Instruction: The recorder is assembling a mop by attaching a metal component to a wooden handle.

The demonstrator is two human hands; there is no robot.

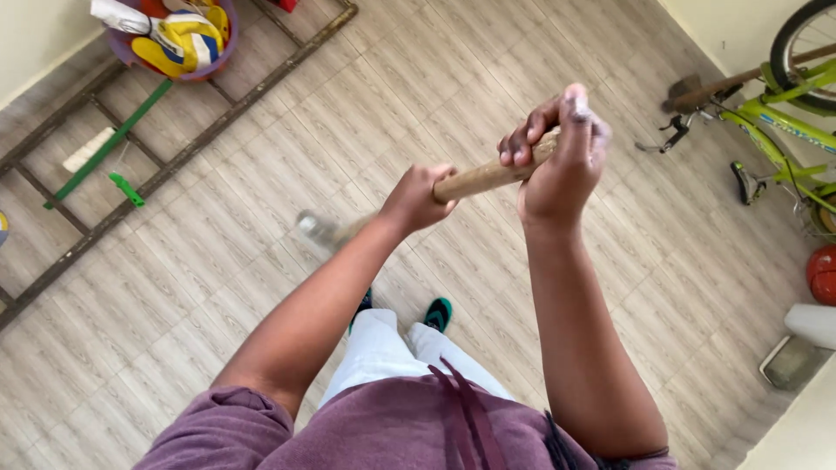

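Both my hands grip a long wooden handle (484,177) that slants down to the left over the tiled floor. My left hand (420,198) holds it lower down. My right hand (562,155) is wrapped around its upper end. The handle's lower end (319,230) is blurred, pale and grey, just above the floor, so its kind is unclear. My feet in green-toed shoes (438,313) stand below the hands.
A wooden ladder (187,148) lies flat at the left with a green tool (113,139) on it. A purple basin (174,39) holding balls sits at the top left. A green bicycle (784,122) leans at the right, near an orange ball (822,274).
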